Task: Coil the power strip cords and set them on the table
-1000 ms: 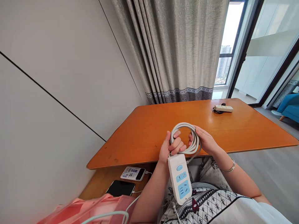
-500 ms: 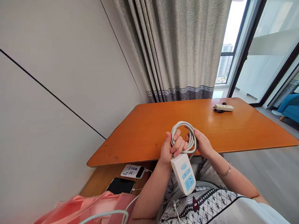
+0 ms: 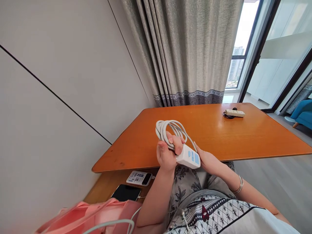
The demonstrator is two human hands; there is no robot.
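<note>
Possibly, coiled cable (image 3: 160, 130) clenched in left hand (image 3: 167, 155) unravels if grip slackens; whether right hand (image 3: 210, 161) pinches power strip (image 3: 187, 157) between them is unclear.

Our left hand (image 3: 168, 152) holds a looped cord (image 3: 159, 130), next to its white strip (image 3: 186, 156). Our right hand (image 3: 207, 161) is at the strip's end. A cream strip (image 3: 234, 113) lies on the table (image 3: 146, 139). We see a phone (image 3: 126, 192) and a pink bag (image 3: 117, 211) on our left.
</note>
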